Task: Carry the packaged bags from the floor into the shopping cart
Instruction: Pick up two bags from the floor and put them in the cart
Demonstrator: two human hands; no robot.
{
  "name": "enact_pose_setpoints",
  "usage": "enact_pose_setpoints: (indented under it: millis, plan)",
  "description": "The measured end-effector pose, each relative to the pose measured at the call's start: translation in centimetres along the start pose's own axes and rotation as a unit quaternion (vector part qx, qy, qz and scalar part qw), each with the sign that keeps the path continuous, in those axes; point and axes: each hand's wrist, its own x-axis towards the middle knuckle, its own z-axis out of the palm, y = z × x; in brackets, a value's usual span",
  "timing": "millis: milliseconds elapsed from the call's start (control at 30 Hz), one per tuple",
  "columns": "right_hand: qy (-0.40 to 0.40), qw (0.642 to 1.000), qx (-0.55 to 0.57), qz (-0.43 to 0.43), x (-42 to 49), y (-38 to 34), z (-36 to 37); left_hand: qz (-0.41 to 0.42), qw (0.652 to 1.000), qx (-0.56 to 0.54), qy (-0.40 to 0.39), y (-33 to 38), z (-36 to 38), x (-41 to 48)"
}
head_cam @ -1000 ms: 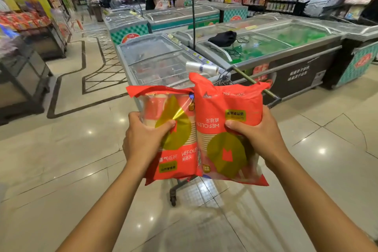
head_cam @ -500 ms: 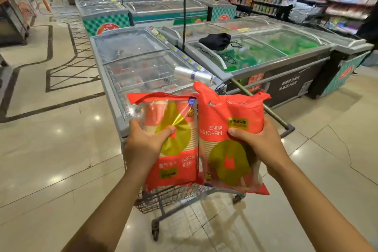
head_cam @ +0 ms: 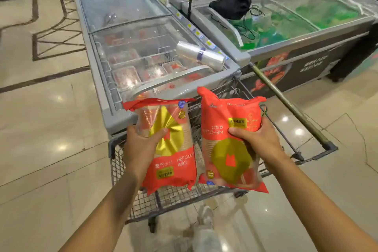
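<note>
Two red packaged bags with gold discs are held up side by side over the wire shopping cart [head_cam: 143,200]. My left hand [head_cam: 141,147] grips the left bag [head_cam: 173,161] by its left side, thumb across the front. My right hand [head_cam: 257,139] grips the right bag [head_cam: 223,149] by its right side. Both bags hang upright above the cart's basket, whose inside is mostly hidden behind them. The cart's handle [head_cam: 290,108] runs off to the right.
A grey chest freezer [head_cam: 96,80] stands right behind the cart, with a roll of clear plastic bags [head_cam: 200,55] on its lid. A second freezer [head_cam: 306,35] with a black pouch [head_cam: 231,6] lies to the right. Tiled floor spreads left and right.
I have stepped closer and the view has tilted down. The bags, still gripped in both hands, have come over the cart's basket and moved slightly apart.
</note>
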Motion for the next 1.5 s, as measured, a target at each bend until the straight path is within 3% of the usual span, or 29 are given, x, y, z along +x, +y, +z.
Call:
enact_pose_setpoints:
  millis: [133, 233, 400, 767, 967, 1067, 1167, 1333, 1367, 1500]
  plan:
    - [-0.035, 0.998, -0.007, 0.057, 7.9, 4.5, 2.5, -0.034, 0.999, 0.020, 0.007, -2.4, 4.1, 4.8]
    - [-0.054, 0.993, -0.021, 0.099, 12.2, 7.6, 4.4, -0.109, 0.994, 0.017, 0.024, -4.1, 7.0, 7.2]
    - [-0.077, 0.980, -0.063, 0.170, 20.0, 15.2, 8.3, -0.179, 0.979, 0.088, 0.037, -10.6, 12.8, 12.3]
    - [-0.111, 0.937, -0.263, 0.202, 29.3, 31.8, 18.9, -0.285, 0.951, 0.110, 0.056, -27.2, 21.3, 20.7]
    - [-0.140, 0.936, -0.271, 0.176, 32.6, 37.2, 22.3, -0.319, 0.942, 0.080, 0.065, -32.8, 23.7, 23.6]
    - [-0.148, 0.933, -0.293, 0.150, 33.1, 38.5, 22.6, -0.302, 0.950, 0.064, 0.043, -36.0, 24.1, 25.1]
    - [-0.154, 0.923, -0.324, 0.141, 32.7, 38.4, 22.3, -0.275, 0.954, 0.117, -0.008, -40.5, 23.9, 26.3]
    - [-0.190, 0.890, -0.401, 0.103, 29.4, 32.8, 20.4, -0.154, 0.945, 0.251, -0.139, -30.6, 20.8, 22.9]
    - [-0.202, 0.877, -0.426, 0.090, 29.1, 32.5, 20.4, -0.136, 0.937, 0.288, -0.145, -31.1, 21.0, 22.9]
    - [-0.199, 0.849, -0.489, -0.005, 24.2, 21.5, 17.6, -0.016, 0.896, 0.414, -0.158, -19.8, 17.2, 18.7]
